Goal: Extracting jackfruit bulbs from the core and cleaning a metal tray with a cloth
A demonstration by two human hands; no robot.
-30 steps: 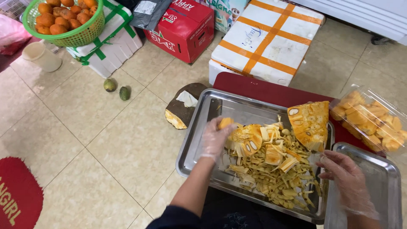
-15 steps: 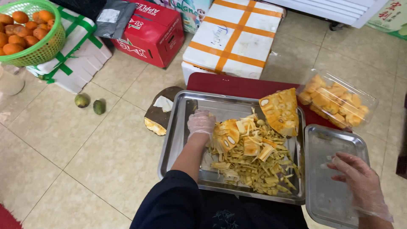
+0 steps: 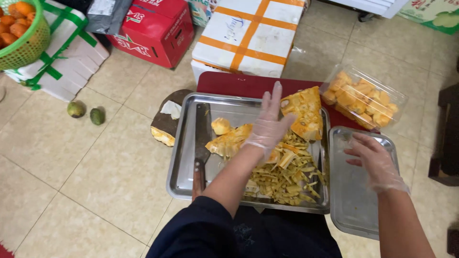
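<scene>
My left hand (image 3: 268,122), in a thin clear glove, hovers open with fingers spread over the big steel tray (image 3: 184,184), above a jackfruit piece (image 3: 229,141) and beside a larger jackfruit chunk (image 3: 303,112). A loose yellow pod (image 3: 221,126) lies on the tray's bare metal. Stringy jackfruit scraps (image 3: 282,177) fill the tray's right half. A cleaver (image 3: 201,143) lies along the tray's left side. My gloved right hand (image 3: 375,160) is open and empty over the smaller steel tray (image 3: 356,210).
A clear plastic box of yellow pods (image 3: 363,98) sits at the right on a red board (image 3: 239,86). Cardboard boxes (image 3: 248,36), a green basket of oranges (image 3: 21,33), two small green fruits (image 3: 86,112) and a rind piece (image 3: 162,136) lie on the tiled floor.
My left hand has lifted off the jackfruit piece and opened, and a yellow pod now lies on the tray. My right hand has moved up over the small tray.
</scene>
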